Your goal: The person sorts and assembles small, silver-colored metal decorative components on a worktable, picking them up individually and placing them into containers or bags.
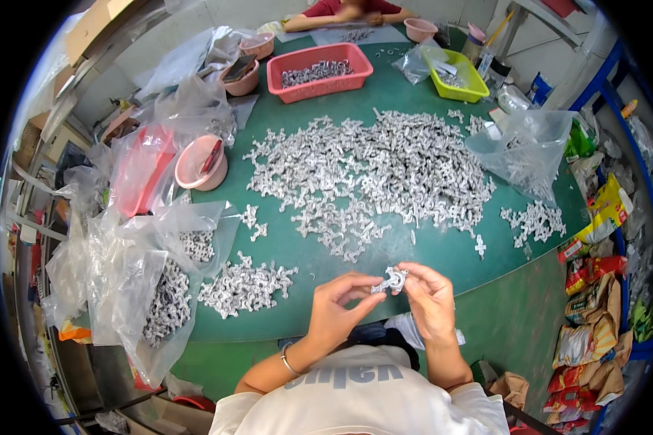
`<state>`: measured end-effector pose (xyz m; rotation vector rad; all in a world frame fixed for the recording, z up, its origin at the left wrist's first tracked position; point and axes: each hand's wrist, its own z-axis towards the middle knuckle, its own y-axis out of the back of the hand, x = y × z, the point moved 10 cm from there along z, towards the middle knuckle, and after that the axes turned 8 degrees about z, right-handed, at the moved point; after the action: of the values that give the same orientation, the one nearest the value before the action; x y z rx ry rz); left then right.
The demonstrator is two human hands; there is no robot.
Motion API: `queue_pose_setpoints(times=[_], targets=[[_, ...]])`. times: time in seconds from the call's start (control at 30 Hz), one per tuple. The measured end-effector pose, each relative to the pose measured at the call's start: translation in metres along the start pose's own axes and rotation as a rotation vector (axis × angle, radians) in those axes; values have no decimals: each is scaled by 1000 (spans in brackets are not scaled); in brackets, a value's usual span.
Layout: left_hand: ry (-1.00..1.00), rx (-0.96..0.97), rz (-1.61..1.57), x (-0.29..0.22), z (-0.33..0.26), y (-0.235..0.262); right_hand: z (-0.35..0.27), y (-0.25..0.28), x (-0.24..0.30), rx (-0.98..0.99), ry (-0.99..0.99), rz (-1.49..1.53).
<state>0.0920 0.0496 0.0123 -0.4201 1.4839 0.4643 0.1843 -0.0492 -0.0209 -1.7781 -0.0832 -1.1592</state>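
Covered, cropped, too small to tell
Cannot see the edges of the metal piece (393,281) under fingertips of left hand (339,301) and right hand (431,299); nor all of the co-worker (323,9), cut off above; nor make out the bits (357,35) on the far mat (394,35).

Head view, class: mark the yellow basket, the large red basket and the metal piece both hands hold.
Yellow basket (463,94), head view: front wall.
Large red basket (323,90), head view: front wall.
Metal piece (394,280), head view: its middle.

Between the fingers (425,274): rough, dull metal part (393,281); beyond them: rough metal pile (413,167), smooth matt table (276,235); left: glossy clear plastic bag (112,279), smooth plastic bowl (204,183); below: matt cloth shirt (341,406)
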Motion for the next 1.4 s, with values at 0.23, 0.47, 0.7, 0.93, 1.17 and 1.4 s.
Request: queue_pose_setpoints(times=[0.23, 0.47, 0.7, 0.93, 1.17, 1.4], targets=[[40, -21, 75, 15, 6, 3, 10, 7, -6, -28, 7, -68], [4, -15, 158, 16, 10, 5, 14, 10, -8, -28, 7, -80], [-26, -46, 279, 14, 13, 6, 18, 16, -16, -51, -12, -82], [-110, -90, 326, 5, 11, 6, 17, 13, -11, -39, 30, -87], [-176, -94, 422, -9, 11, 4, 15, 8, -1, -7, 99, -111], [-192, -95, 353, -14, 11, 2, 14, 8, 10, -10, 175, -105]])
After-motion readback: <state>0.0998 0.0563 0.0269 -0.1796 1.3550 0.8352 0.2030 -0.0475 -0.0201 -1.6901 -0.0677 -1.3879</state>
